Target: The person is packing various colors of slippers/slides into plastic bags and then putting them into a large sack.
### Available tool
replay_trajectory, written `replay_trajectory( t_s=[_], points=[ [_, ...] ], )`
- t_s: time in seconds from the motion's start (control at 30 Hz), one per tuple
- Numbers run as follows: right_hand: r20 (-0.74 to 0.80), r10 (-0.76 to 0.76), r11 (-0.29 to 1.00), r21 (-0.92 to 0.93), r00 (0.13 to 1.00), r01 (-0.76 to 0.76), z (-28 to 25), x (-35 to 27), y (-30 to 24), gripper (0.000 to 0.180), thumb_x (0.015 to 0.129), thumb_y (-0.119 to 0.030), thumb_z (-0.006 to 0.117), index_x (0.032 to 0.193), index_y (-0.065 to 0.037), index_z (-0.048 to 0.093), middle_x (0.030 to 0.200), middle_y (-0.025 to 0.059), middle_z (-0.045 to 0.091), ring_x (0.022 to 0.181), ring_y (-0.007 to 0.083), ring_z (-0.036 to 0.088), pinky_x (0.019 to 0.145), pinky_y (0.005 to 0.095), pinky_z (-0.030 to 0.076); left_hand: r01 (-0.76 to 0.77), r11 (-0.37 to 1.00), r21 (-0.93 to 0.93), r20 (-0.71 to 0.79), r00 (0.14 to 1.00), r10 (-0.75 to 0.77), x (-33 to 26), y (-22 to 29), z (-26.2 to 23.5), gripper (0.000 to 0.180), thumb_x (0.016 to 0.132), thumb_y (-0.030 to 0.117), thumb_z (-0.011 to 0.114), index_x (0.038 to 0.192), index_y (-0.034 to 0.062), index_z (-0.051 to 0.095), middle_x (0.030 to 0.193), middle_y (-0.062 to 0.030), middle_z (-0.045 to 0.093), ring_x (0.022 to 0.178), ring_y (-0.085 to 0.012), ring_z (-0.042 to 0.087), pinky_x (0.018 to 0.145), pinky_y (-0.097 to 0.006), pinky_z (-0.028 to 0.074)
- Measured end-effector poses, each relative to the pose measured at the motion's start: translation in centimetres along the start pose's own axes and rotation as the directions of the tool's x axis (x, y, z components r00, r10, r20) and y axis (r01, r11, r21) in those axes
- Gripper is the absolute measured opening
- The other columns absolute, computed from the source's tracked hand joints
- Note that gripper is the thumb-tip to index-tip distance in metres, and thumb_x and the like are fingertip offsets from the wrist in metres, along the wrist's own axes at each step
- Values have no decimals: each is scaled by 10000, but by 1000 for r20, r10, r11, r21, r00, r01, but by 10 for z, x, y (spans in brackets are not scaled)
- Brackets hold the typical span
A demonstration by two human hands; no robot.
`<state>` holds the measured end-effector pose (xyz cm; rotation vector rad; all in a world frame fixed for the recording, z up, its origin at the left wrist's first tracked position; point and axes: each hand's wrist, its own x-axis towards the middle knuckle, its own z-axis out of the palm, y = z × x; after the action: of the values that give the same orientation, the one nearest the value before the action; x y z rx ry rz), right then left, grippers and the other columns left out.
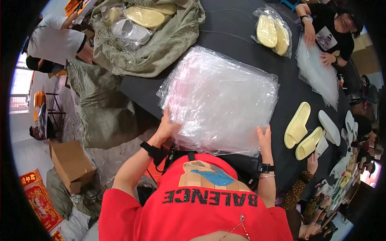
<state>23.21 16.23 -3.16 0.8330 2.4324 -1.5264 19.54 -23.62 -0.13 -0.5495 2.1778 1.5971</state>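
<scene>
A thick stack of clear plastic bags (225, 96) lies in front of me, its near edge close to my body and a pinkish strip along its left side. My left hand (167, 127) grips the stack's lower left edge, thumb on top and some fingers hidden. At the lower right edge, my right hand (264, 138) holds the other side, its fingers partly under the plastic. A pair of pale yellow slippers (297, 126) sits on the black table (225, 24), to the right of the stack.
A green woven sack (161, 52) with bagged slippers (144, 17) stands at the far left. Bagged yellow slippers (273, 34) lie at the far right. Across the table a person (337, 28) handles plastic bags (319, 68). Another person's hand (312, 162) touches a slipper. A cardboard box (72, 164) is on the floor.
</scene>
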Motion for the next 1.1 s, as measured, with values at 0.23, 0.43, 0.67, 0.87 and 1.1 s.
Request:
replay_trajectory(
  t_s=[0.23,0.43,0.67,0.87,1.1],
  points=[
    [-54,44,998,36,998,-43,26,-1,-10,723,775,-268,612,1324,26,245,1320,249,293,1193,355,340,978,392,303,-442,834,329,-235,817,526,69,36,-10,712,621,9,561,1293,9,326,1206,-235,407,1129,-347,391,979,-361,304],
    [-154,145,971,-168,977,-170,36,5,-12,838,716,-398,637,1343,-23,227,1340,223,283,1213,413,267,990,472,243,25,920,-392,-134,987,-83,127,27,-53,466,864,316,425,1234,36,467,1233,-128,485,1142,-217,433,971,-353,283],
    [-182,90,964,-230,979,-132,39,3,-13,848,713,-425,633,1337,-17,229,1316,231,286,1176,411,301,990,460,245,-20,962,271,281,958,-59,141,74,-61,974,727,632,520,1351,-39,189,1383,-197,248,1255,-284,285,1004,-383,240],
    [-227,19,964,-253,974,-77,43,6,-11,857,712,-439,631,1323,15,237,1283,256,307,1160,407,326,980,449,264,-279,748,602,164,960,226,152,54,-3,974,632,494,694,1258,-122,275,1202,-328,401,1067,-358,475,889,-362,396],
    [-278,42,999,40,960,-33,34,17,2,811,698,-378,669,1279,41,287,1215,228,397,1079,314,453,899,398,376,-123,958,259,57,992,112,156,61,22,781,666,265,730,1201,-152,343,1125,-227,500,948,-229,552,796,-295,449]
  ],
)
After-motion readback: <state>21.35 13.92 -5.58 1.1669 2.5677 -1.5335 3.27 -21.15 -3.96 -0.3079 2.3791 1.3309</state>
